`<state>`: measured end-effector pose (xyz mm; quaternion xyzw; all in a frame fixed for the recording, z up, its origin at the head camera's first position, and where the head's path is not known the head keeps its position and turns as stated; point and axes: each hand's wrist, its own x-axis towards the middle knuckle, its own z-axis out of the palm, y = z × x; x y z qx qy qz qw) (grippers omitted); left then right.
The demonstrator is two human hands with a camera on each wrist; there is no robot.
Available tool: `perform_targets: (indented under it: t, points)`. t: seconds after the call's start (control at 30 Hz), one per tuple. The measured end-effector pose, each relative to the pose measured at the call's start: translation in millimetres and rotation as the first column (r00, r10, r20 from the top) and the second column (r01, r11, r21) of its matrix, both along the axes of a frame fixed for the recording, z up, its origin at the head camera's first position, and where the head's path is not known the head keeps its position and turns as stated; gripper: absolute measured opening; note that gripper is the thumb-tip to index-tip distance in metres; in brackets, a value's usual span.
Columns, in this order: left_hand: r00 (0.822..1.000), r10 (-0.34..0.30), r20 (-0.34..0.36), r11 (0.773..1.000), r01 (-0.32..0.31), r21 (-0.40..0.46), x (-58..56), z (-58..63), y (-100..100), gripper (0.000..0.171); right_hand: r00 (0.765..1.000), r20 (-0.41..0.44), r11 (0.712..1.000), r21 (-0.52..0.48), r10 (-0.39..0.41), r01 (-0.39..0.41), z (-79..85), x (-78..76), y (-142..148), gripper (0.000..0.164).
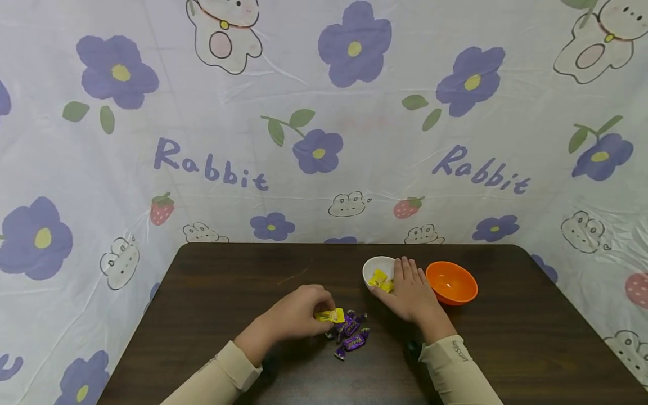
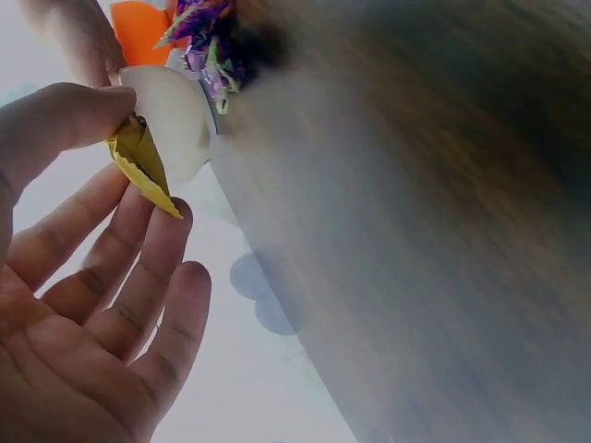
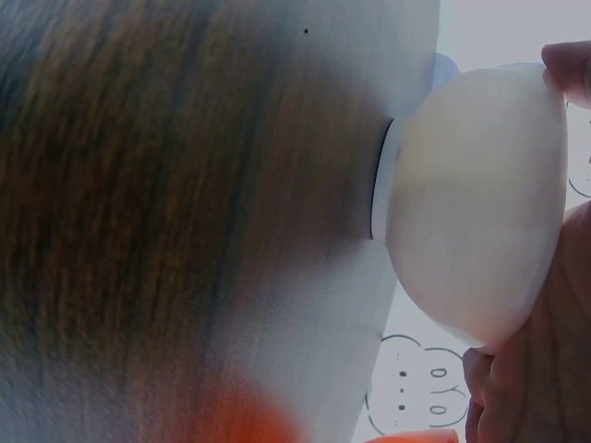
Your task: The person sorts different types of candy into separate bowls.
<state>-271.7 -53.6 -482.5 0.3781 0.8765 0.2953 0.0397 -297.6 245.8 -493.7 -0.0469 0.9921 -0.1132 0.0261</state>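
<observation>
My left hand (image 1: pixel 302 311) pinches a yellow-wrapped candy (image 1: pixel 330 315) between thumb and fingers; in the left wrist view that candy (image 2: pixel 145 164) sits under the thumb tip. Just beside it, several purple-wrapped candies (image 1: pixel 354 341) lie in a small heap on the dark table. My right hand (image 1: pixel 411 289) spans the rim of a white bowl (image 1: pixel 372 264), thumb on the near side and fingers along the right side. Several yellow candies (image 1: pixel 381 279) lie inside the bowl. From the right wrist view the bowl's outer wall (image 3: pixel 480 203) shows, its foot at the tabletop.
An orange bowl (image 1: pixel 451 283) stands close to the right of the white one. The brown wooden table (image 1: pixel 233 275) ends at a back edge, behind which a patterned cloth (image 1: pixel 385 152) hangs.
</observation>
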Motion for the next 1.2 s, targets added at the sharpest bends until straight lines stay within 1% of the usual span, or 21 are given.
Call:
perform_targets:
  t: [0.27, 0.5, 0.83, 1.0, 1.2]
  points:
    - [1.0, 0.02, -0.019, 0.999, -0.019, 0.031, -4.4, 5.2, 15, 0.017, 1.0, 0.007, 1.0, 0.005, 0.005, -0.005, 0.8, -0.2, 1, 0.114]
    - [0.999, 0.041, -0.016, 0.999, -0.04, 0.026, -10.6, 8.7, 29, 0.016, 1.0, 0.015, 1.0, 0.009, 0.007, -0.007, -1.4, -1.5, 2, 0.115]
    - [0.998, 0.064, -0.008, 0.996, -0.063, 0.06, -20.0, 19.2, 45, 0.018, 1.0, 0.016, 1.0, 0.007, 0.005, -0.006, -3.3, -3.7, 3, 0.119]
    - [0.997, 0.073, -0.019, 0.994, -0.071, 0.086, -24.9, 20.6, 53, 0.017, 1.0, 0.009, 1.0, 0.01, 0.003, -0.003, -0.6, -1.6, 2, 0.115]
    - [0.994, 0.101, -0.047, 0.989, -0.096, 0.109, -27.1, 25.2, 62, 0.019, 1.0, -0.001, 1.0, 0.024, 0.015, -0.015, -0.8, -1.0, 3, 0.109]
